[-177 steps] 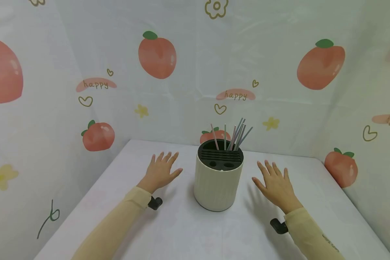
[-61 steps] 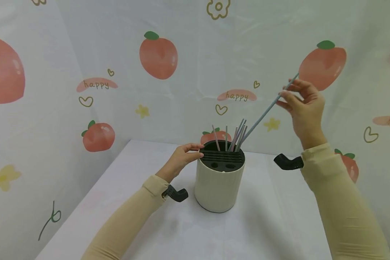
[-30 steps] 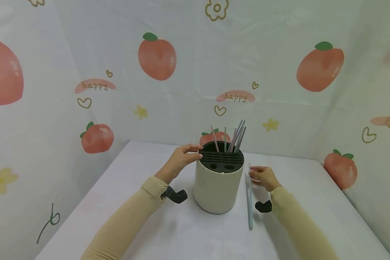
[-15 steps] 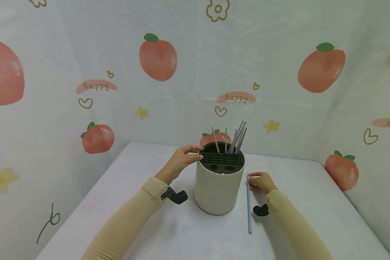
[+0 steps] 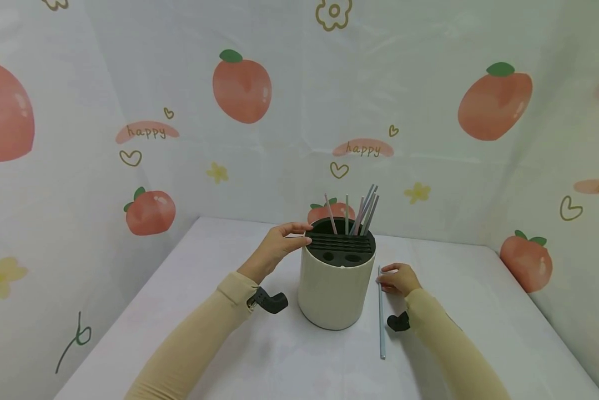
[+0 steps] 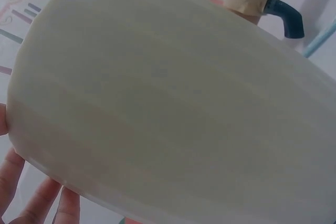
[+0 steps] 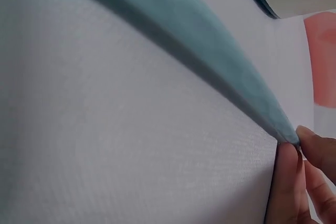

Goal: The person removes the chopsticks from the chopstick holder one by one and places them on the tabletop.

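Tabletop [image 5: 489, 311] room rightward of right grip [image 5: 400, 279], holder [image 5: 335, 294] leftward

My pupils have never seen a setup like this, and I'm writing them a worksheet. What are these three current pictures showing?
There is no robot here, just a person's two bare hands. The wide picture comes from a camera on the head, looking forward and down. The other two come from a camera on each wrist: the left one is mostly filled by the holder's pale side, the right one looks along a stick towards the fingertips.

On the white tabletop stands a cream holder with a black top and several thin sticks poking out. The left hand touches its rim. Beside the holder, the right hand pinches one end of a light-blue stick.
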`<control>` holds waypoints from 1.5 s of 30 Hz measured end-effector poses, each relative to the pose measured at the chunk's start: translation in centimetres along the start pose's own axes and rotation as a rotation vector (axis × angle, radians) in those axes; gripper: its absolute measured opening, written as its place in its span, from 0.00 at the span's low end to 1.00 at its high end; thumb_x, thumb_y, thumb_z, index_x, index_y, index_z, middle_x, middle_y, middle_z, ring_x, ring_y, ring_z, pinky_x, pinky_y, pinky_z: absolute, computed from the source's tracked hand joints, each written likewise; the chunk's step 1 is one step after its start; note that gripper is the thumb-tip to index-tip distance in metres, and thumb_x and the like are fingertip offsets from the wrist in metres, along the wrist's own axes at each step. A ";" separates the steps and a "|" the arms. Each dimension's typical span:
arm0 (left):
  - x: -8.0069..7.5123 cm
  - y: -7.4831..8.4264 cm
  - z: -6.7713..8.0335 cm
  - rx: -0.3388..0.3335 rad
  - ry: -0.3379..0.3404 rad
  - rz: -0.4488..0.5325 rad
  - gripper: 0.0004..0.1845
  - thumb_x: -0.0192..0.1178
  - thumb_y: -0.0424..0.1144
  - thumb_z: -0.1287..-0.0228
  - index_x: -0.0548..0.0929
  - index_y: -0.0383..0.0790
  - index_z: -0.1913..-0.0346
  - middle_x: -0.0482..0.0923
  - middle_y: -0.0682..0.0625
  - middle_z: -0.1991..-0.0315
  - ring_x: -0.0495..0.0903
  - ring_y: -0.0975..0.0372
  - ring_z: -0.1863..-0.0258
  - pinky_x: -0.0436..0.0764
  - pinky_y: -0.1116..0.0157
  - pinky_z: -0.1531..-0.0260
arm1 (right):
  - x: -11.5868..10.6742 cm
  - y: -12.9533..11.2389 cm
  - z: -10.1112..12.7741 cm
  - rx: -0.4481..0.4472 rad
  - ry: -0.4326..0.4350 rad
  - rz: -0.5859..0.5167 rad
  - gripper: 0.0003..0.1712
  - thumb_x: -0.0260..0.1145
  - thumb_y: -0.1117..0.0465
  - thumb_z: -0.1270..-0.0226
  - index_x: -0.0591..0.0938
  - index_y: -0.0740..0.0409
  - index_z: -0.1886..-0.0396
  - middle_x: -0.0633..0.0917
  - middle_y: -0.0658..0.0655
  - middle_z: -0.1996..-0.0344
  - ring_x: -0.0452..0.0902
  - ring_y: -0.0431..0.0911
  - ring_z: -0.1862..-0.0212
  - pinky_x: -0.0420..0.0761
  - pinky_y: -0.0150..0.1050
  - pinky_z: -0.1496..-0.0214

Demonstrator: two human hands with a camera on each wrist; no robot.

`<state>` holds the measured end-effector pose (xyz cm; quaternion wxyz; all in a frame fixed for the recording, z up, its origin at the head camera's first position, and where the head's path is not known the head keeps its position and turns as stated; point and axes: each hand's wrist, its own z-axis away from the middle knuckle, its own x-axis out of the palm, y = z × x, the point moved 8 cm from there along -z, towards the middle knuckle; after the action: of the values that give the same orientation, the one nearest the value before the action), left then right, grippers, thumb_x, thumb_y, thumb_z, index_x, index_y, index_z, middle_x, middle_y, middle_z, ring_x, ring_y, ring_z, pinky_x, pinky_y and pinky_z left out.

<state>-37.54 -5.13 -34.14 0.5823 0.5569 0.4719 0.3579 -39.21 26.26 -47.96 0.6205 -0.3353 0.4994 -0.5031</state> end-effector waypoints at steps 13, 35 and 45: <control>0.0 0.0 0.0 -0.006 0.008 -0.007 0.20 0.64 0.37 0.40 0.81 0.42 0.43 0.71 0.43 0.39 0.73 0.52 0.40 0.67 0.50 0.35 | -0.1 0.5 -0.8 0.026 0.061 0.084 0.22 0.70 0.72 0.45 0.74 0.73 0.51 0.79 0.54 0.74 0.77 0.38 0.79 0.83 0.31 0.74; -0.1 0.0 0.1 -0.021 0.006 -0.006 0.20 0.64 0.37 0.38 0.80 0.43 0.42 0.68 0.42 0.37 0.72 0.50 0.38 0.68 0.50 0.35 | -2.4 -7.8 2.6 -0.225 -0.148 -0.263 0.26 0.58 0.67 0.29 0.64 0.72 0.35 0.82 0.44 0.63 0.81 0.35 0.60 0.82 0.35 0.48; 0.0 0.0 0.1 -0.014 0.003 -0.014 0.20 0.64 0.38 0.38 0.80 0.43 0.42 0.68 0.43 0.37 0.72 0.49 0.37 0.67 0.49 0.34 | -2.7 -16.6 7.7 -0.550 -0.250 -0.534 0.15 0.58 0.72 0.31 0.76 0.56 0.48 0.79 0.52 0.56 0.81 0.41 0.54 0.81 0.35 0.47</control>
<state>-37.40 -5.16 -34.18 0.5880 0.5489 0.4742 0.3581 -36.61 23.75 -29.82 0.4111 -0.6653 0.4314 -0.4498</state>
